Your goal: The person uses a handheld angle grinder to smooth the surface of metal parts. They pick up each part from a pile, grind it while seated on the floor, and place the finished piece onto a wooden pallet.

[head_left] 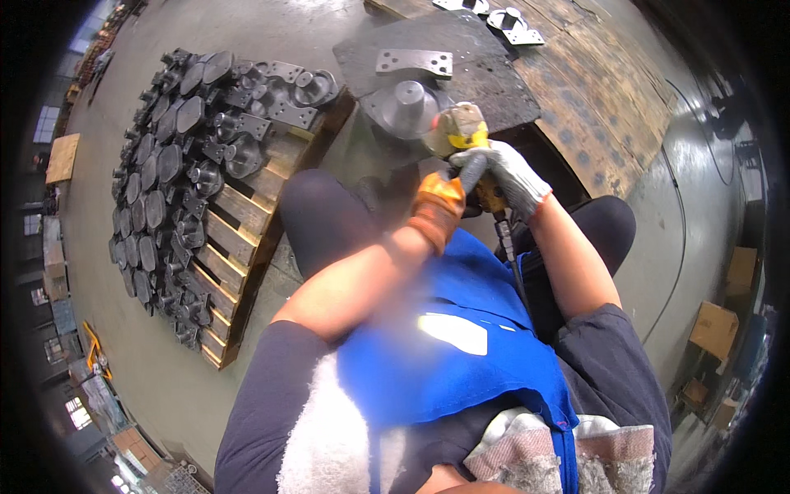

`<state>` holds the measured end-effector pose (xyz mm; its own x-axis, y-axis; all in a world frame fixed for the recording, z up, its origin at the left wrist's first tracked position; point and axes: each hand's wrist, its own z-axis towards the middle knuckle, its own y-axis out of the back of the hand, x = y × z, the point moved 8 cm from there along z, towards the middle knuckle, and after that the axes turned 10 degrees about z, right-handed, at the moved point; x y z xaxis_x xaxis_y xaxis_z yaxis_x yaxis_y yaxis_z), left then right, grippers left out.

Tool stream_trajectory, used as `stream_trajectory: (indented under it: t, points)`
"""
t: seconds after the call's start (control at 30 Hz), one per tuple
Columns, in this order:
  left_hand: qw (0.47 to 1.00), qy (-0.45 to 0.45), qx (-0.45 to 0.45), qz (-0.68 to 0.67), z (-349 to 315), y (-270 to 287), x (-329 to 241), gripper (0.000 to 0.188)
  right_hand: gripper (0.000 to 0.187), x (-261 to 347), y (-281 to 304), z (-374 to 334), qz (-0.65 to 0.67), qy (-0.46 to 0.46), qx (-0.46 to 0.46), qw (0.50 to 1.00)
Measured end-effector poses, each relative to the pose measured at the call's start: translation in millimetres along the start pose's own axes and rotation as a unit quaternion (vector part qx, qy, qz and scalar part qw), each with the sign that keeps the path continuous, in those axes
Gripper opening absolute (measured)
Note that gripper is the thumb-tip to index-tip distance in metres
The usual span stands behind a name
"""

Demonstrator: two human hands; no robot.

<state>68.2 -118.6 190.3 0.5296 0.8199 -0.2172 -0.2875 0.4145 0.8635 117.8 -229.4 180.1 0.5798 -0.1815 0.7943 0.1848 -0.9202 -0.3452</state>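
Both of my gloved hands are closed around a yellow hand grinder [462, 130], whose front end is at the near right side of a grey metal casting [409, 109]. My left hand [444, 196], in an orange and grey glove, grips it from the left, its fingers toward the tool's middle. My right hand [512, 174], in a whitish knit glove, wraps the body from the right. The casting has a round upright boss and a drilled flange plate [414, 62] at its far side. It lies on a dark metal bench top [485, 82]. The grinder's disc is hard to make out.
To the left, a wooden pallet [234, 239] carries many stacked dark castings [156, 181]. More finished-looking castings [512, 29] lie on the wooden planks [588, 90] beyond the bench. A hose [520, 284] runs from the grinder toward my lap. Cardboard boxes [714, 329] stand at right.
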Motion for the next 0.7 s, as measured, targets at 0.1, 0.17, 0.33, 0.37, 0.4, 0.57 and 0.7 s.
stream_trajectory:
  t: [0.1,0.17,0.33,0.37,0.4,0.57,0.7]
  points:
    - [0.995,0.067,0.059,0.040,-2,-17,18,0.051,0.025,-3,-1,13,-0.033,0.029,0.013,0.999]
    - [0.980,0.143,0.138,0.011,-11,-36,38,0.038,0.024,-9,-6,27,0.005,0.026,0.050,0.998]
    - [0.924,0.243,0.074,-0.285,24,31,18,0.046,0.023,10,-15,23,-0.070,0.089,0.012,0.994]
    - [0.905,0.249,0.041,-0.342,24,36,17,0.048,0.022,15,-18,13,-0.041,0.079,0.005,0.996]
    - [0.884,0.255,0.007,-0.392,24,45,17,0.050,0.022,27,-29,-2,-0.010,0.068,0.003,0.998]
    - [0.873,0.251,-0.010,-0.417,27,40,15,0.049,0.023,14,-5,9,0.012,0.013,-0.017,1.000]
    - [0.923,0.232,0.073,-0.296,33,33,15,0.050,0.025,-11,19,49,-0.022,0.052,0.001,0.998]
